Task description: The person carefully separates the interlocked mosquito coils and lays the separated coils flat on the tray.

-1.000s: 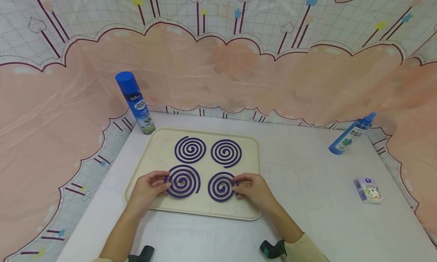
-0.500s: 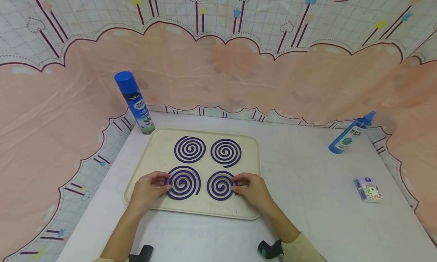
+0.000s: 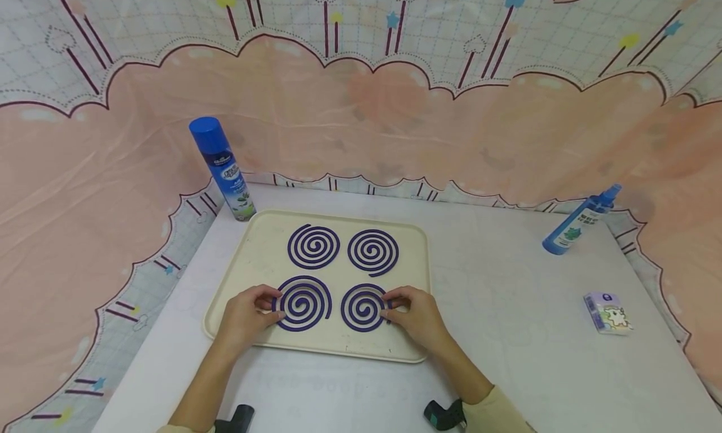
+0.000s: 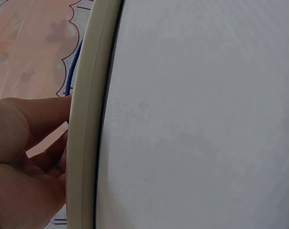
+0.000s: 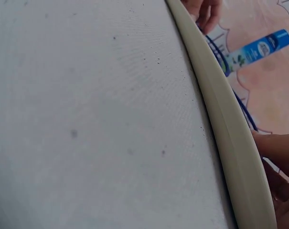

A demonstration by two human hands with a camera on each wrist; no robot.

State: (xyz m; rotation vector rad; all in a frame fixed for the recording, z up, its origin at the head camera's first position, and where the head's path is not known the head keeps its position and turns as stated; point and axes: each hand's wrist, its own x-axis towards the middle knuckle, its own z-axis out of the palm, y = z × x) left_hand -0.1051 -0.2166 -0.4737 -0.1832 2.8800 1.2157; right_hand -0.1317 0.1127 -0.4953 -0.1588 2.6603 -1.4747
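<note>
Purple-blue mosquito coils lie on a cream tray [image 3: 254, 245]. My left hand [image 3: 242, 314] pinches the left edge of the near-left coil [image 3: 301, 304] between thumb and fingers. At the near right, my right hand [image 3: 420, 317] pinches the right edge of another coil [image 3: 365, 309]. Whether these two coils touch the tray or are slightly raised, I cannot tell. Behind them lie a far-left coil [image 3: 316, 245] and a far-right coil [image 3: 372, 251], untouched. In both wrist views the tray's rim hides the fingertips and most of the coils.
A blue spray can [image 3: 225, 173] stands at the tray's far-left corner. Toward the right of the white table [image 3: 496, 295] are a blue spray bottle [image 3: 581, 221] and a small purple-and-white pack [image 3: 609, 314]. A patterned cloth [image 3: 350, 126] surrounds the table.
Both hands keep their grip on the near coils. The right hand and its coil have shifted slightly left; the left coil has come marginally nearer. The far coils have not moved.
</note>
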